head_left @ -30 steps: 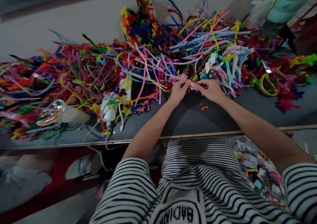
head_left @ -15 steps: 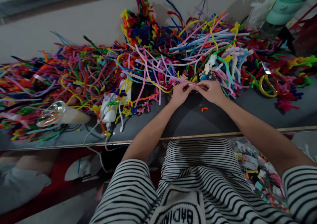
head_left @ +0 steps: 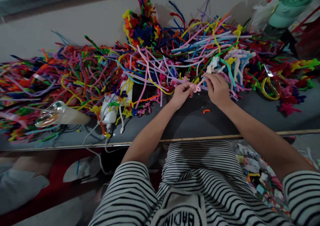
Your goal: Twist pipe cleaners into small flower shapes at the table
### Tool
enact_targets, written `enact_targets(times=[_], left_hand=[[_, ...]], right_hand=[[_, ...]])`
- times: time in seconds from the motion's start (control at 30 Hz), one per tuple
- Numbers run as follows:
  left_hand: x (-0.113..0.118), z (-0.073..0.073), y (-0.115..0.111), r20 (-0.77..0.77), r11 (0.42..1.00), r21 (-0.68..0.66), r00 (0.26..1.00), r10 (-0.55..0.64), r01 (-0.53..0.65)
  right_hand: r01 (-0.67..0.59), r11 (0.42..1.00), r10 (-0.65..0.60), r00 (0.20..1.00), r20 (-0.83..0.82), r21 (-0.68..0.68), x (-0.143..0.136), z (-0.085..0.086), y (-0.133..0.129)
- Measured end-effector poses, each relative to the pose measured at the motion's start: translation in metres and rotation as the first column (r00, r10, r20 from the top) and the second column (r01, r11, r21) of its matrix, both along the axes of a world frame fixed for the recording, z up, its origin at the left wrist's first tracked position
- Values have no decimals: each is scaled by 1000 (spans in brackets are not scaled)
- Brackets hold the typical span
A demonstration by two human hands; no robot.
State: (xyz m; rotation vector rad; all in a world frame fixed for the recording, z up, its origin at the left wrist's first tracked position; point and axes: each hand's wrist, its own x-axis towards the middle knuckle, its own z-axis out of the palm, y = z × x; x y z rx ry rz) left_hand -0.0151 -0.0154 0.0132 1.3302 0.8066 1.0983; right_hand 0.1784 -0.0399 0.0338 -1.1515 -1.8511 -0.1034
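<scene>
A small looped pink pipe cleaner [head_left: 195, 88] is stretched between my two hands above the near part of the dark table. My left hand [head_left: 183, 93] pinches its looped part. A strand running up to the right is gripped in the fingertips of my right hand [head_left: 217, 88]. Behind both hands lies a heap of long pastel pipe cleaners [head_left: 162, 64]. White and lilac twisted shapes [head_left: 213, 64] rest just beyond my right hand. On the table below the hands is a short orange piece [head_left: 206, 111].
Yellow-handled scissors [head_left: 270, 89] lie at the right. Toward the left are a white power strip [head_left: 109, 111] with cables, a plastic cup [head_left: 75, 115] on its side and a tangled heap [head_left: 75, 66]. A person's leg [head_left: 32, 164] shows at lower left.
My right hand has moved up and to the right, away from my left hand. The pink loop and its strand now show between them.
</scene>
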Motion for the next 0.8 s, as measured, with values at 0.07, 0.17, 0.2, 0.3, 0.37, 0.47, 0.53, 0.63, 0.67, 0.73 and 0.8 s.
enact_targets(times=[0.07,0.17,0.2,0.3,0.37,0.47,0.53,0.63,0.67,0.73,0.8], left_hand=[[0,5,-5,-30,990,5,990,-137,138],[0,11,-12,-71,972,42,971,-227,231],[0,12,-14,-76,971,49,970,-231,235],[0,12,-16,-65,975,69,976,-209,213],[-1,9,-15,-59,982,90,985,-161,166],[-2,2,-12,-67,991,120,996,-58,66],[-2,-1,-9,-62,989,145,998,21,-12],[1,-2,-9,-49,980,164,991,125,-116],[2,-1,-10,-48,976,165,987,154,-145],[4,-1,-11,-52,967,167,978,204,-193],[6,-2,-11,-59,959,179,970,235,-221]], right_hand=[[-7,1000,7,999,-44,10,3,-2,3],[-48,999,46,995,-91,-19,4,-6,7],[-80,996,76,992,-102,-35,4,-7,7],[-194,976,182,975,-126,-94,1,-9,5],[-245,954,222,964,-144,-171,-2,-8,2],[-282,916,227,951,-211,-287,-5,-3,-4],[-318,890,231,932,-279,-327,-7,0,-6],[-428,822,256,866,-429,-375,-8,3,-9],[-475,791,260,831,-492,-385,-8,3,-9],[-555,737,249,753,-609,-385,-10,2,-8],[-588,723,230,699,-677,-362,-13,0,-7]])
